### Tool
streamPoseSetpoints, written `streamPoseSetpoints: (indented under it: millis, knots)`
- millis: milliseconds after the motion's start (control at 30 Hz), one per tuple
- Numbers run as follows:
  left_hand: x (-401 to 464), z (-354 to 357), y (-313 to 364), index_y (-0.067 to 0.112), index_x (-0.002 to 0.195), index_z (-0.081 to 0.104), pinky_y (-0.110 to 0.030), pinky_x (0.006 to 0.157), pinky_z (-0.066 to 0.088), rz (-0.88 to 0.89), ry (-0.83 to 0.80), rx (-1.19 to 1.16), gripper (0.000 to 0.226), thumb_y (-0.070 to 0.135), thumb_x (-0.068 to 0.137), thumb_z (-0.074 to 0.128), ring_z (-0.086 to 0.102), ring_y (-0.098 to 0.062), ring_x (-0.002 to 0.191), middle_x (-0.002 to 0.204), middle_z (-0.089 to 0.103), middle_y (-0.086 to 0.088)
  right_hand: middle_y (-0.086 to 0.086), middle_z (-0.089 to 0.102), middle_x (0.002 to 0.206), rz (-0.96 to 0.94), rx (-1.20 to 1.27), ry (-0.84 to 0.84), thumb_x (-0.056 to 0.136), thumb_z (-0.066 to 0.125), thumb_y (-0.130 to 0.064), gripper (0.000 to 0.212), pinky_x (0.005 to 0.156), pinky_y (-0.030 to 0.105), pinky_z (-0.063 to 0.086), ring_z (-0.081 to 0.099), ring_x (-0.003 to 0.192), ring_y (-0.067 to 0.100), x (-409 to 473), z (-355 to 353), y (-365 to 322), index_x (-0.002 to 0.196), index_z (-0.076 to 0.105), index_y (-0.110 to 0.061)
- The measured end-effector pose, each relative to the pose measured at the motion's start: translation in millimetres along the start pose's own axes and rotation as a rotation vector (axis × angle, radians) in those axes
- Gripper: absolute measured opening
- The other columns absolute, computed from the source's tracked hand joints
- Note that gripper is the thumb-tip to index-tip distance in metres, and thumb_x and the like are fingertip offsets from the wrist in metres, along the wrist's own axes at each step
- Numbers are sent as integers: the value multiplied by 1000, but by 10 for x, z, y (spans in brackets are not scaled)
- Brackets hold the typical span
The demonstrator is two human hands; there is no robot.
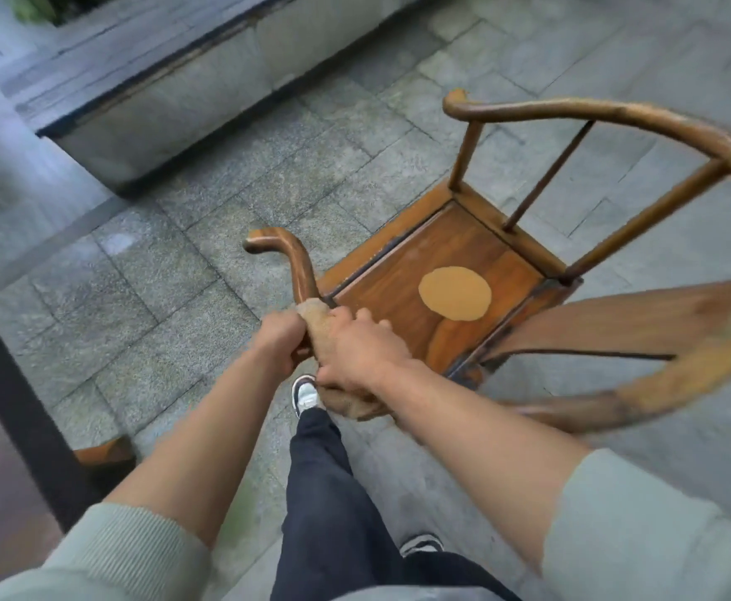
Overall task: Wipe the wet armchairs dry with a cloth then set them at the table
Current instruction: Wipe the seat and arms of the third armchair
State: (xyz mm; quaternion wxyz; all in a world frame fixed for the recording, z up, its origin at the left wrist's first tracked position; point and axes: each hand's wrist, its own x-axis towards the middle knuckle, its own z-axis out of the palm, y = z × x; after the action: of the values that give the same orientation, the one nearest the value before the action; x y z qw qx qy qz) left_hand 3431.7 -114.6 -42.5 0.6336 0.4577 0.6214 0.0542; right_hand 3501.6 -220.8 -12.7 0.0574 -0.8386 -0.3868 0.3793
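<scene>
**Solid wood armchair, damp rail, and where I'd grab it**

Wood all the way through on this armchair (463,271): a curved horseshoe rail on top, thin spindles, a flat panel seat with a pale round patch in the middle. My guess is it's properly heavy and totally stiff, so nothing flexes when you lean on it, but a wet rail could be slick under bare skin. The cloth (311,316) is the opposite, soft tan towelling that bunches and wraps around whatever you squeeze it on.

Grip-wise: the left hand (279,340) is curled around the near arm rail just below the hooked end. The right hand (355,351) is touching it on the seat side, fingers closed over the cloth and pressing it around the same rail, with loose cloth hanging out below the wrist. So both hands are clamped on one arm of the chair, one bare, one through the cloth.

Relative to that grip, the hooked arm tip sticks out just beyond the hands, the seat sits beyond and to the right, and the rail sweeps around past the right forearm to the far arm tip, well away from the hands. The chair looks tilted in the view, though the wide lens may be faking that.

If I were moving it, I'd hold the rail near the uprights, not the thin spindles. Stone paving (181,253) below, so don't drop it.
</scene>
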Motion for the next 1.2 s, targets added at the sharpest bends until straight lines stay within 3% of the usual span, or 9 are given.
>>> streamPoseSetpoints:
  millis: [133,300,467,600,733,867,967,1067,1200]
  knots:
    - [-805,289,-450,-1,103,60,-40,71,59,136,118,145,19,9,91,49,65,-30,80,92,66,-17,5,50,137,-221,-193,6,72,76,-57,93,98,47,50,51,123,33,-1039,-347,720,149,33,-27]
    - [-1776,959,-987,12,120,61,-54,119,12,644,127,927,46,36,101,27,27,-33,144,145,47,-16,-12,59,118,-362,-391,171,65,57,-68,75,83,39,52,56,105,18,-1893,-988,1925,135,43,-48]
    - [-2281,1553,-839,24,73,47,-42,81,48,996,28,1185,45,43,100,16,60,-26,76,72,56,2,-1,69,108,-492,-297,457,69,58,-57,62,86,47,48,62,100,29,-2033,-1600,2981,118,71,-22]
    - [-2418,2075,-611,34,80,43,-36,63,41,985,-101,1246,47,57,100,6,47,-15,78,77,40,10,-1,71,103,-544,-213,509,69,55,-51,55,85,51,46,63,97,28,-1747,-2048,3485,109,74,-19]
    - [-2415,2502,-482,43,109,46,-34,93,46,919,-338,1144,57,67,94,-4,45,-6,105,110,46,17,-2,69,106,-573,-88,549,71,52,-44,52,92,53,43,62,101,26,-1355,-2494,4097,110,73,-19]
    - [-2388,3501,-143,35,148,30,-29,120,17,818,-455,1029,75,76,91,5,21,-7,143,157,25,9,-3,64,114,-448,-37,489,70,51,-48,51,103,54,38,54,114,28,-613,-3161,4662,110,73,-25]
    - [-2402,4209,144,31,130,40,-32,111,36,802,-458,1044,52,66,94,27,44,-12,125,140,44,5,-1,56,126,-333,71,426,65,55,-52,50,111,48,35,46,123,26,-99,-3486,4764,108,72,-32]
    - [-2329,4732,452,34,98,36,-24,68,41,636,-452,986,21,53,94,45,49,-5,82,99,46,8,0,49,136,-260,168,356,62,62,-43,45,111,34,29,41,130,24,393,-3716,4815,107,68,-39]
    - [-2070,5392,889,28,90,33,-34,68,39,414,-370,876,26,42,88,54,49,-20,80,93,45,1,-2,50,128,-261,308,264,66,73,-25,49,107,26,37,54,121,18,1120,-3995,4871,113,68,-39]
